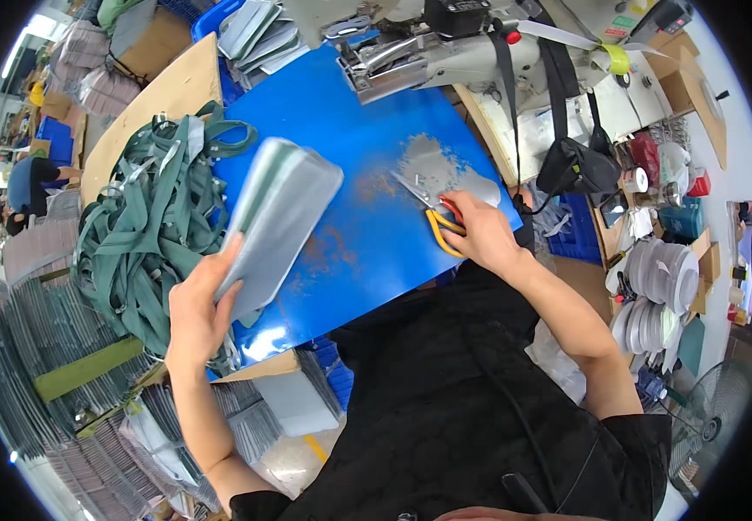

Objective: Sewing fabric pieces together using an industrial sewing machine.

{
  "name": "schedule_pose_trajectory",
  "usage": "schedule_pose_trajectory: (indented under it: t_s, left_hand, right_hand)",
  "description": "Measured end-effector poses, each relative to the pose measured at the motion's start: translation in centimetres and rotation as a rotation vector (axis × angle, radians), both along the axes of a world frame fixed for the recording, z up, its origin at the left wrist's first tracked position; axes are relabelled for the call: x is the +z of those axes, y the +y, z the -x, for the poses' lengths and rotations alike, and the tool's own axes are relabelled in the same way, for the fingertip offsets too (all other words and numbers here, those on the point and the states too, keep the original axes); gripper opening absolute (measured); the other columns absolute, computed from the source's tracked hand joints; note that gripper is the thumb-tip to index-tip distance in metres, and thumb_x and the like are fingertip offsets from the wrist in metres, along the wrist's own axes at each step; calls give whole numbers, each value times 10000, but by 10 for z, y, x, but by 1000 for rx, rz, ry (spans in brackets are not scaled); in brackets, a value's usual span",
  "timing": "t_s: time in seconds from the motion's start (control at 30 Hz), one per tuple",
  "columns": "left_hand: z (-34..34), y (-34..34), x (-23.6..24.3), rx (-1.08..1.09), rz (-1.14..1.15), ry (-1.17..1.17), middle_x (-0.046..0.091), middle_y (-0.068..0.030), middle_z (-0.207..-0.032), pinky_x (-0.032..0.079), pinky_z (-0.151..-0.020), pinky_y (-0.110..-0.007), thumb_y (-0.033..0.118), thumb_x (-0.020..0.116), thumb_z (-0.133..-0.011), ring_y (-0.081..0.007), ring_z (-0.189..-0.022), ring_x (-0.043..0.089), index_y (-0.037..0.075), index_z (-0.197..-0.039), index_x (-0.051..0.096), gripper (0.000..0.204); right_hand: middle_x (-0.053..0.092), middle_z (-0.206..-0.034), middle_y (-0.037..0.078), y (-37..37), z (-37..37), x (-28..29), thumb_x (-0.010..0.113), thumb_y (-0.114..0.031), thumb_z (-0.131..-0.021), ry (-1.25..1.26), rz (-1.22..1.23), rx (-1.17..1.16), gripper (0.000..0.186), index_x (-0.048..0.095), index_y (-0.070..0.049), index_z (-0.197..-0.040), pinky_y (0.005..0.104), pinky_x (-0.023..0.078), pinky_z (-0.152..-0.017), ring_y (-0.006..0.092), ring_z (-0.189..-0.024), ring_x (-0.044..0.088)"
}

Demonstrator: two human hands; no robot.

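Observation:
My left hand (202,304) grips a long, flat pale grey piece (293,221) with a green band along it, held tilted over the left part of a blue work surface (346,291). At the surface's right side my right hand (480,233) is closed on scissors (442,227) with yellow and red handles, blades pointing toward the upper left. A pale scuffed patch lies around the blades. A tangled heap of dark green straps (146,208) lies beside my left hand, hanging over the surface's left part.
A sewing machine (471,61) stands at the upper right, with a black bag (576,165) hanging beside it. Stacked panels (20,365) line the lower left. Spools (658,273) and a fan (710,430) are at the right. A person (29,187) bends at the far left.

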State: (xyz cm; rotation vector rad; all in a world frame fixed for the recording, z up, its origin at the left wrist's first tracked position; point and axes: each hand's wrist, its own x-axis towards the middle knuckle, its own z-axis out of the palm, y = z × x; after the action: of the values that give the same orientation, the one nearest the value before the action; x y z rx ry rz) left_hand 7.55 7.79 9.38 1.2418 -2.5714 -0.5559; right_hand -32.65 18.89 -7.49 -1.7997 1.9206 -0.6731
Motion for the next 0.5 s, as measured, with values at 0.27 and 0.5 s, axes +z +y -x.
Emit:
schedule_pose_trajectory:
  t_s: [0.27, 0.5]
  left_hand:
    - [18, -27, 2, -229, -74, -101, 696, -123, -1209, 593, -784, -396, -83, 716, -760, -361, -926, 705, 219, -1416, 636, 727]
    - [-29, -51, -43, 24, 34, 292, 623, -140, -1407, 521, -1029, -370, -80, 782, -728, -275, -1183, 662, 95, -1439, 608, 753]
  right_hand:
    - [607, -1376, 120, -81, -49, 72, 900, -234, -779, -544, 316, 222, 680, 634, -126, -1396, 381, 479, -1058, 256, -1232, 605]
    - [688, -1209, 40, -145, -75, 47, 870, -126, -842, -1115, 80, 357, 563, 638, -47, -1349, 303, 505, -978, 125, -1115, 623]
